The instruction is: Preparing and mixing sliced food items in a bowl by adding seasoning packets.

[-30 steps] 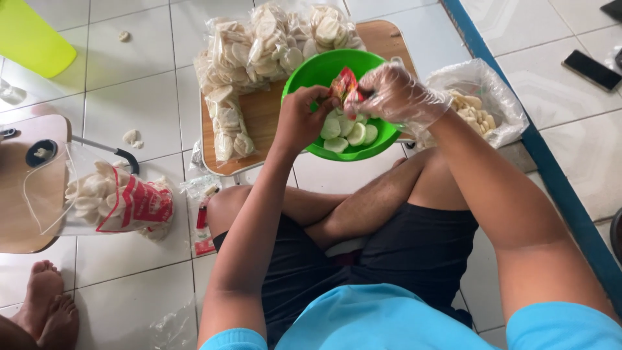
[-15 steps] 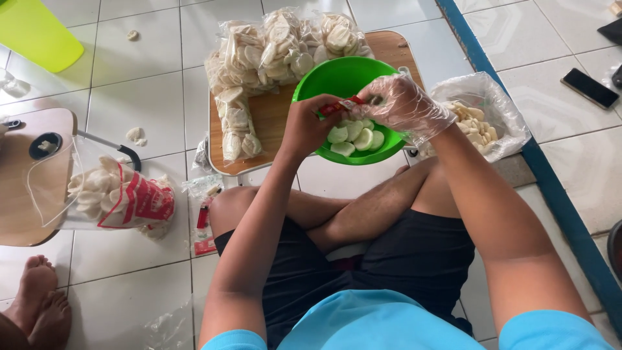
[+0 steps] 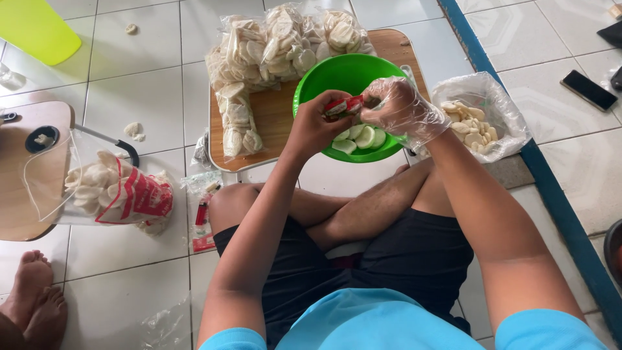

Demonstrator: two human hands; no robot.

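Observation:
I sit cross-legged on a tiled floor. A green bowl [image 3: 317, 78] with several pale round crackers [image 3: 364, 137] in it rests on a low wooden board [image 3: 275, 116]. Above the bowl my left hand [image 3: 315, 124], bare, grips one end of a small red sachet [image 3: 343, 105]. My right hand [image 3: 398, 107], in a clear plastic glove, pinches the sachet's other end. Both hands touch the sachet over the bowl's middle.
Several sealed clear bags of crackers [image 3: 272, 45] lie on the board's far side. An open plastic bag of crackers [image 3: 476, 120] sits to the right. On the left is a red-printed bag [image 3: 110, 191], a wooden table [image 3: 26, 168], and another person's feet [image 3: 32, 298]. A phone [image 3: 588, 89] lies at right.
The two hands have drawn closer over the bowl and now hold the red sachet level between them; the camera view has shifted slightly.

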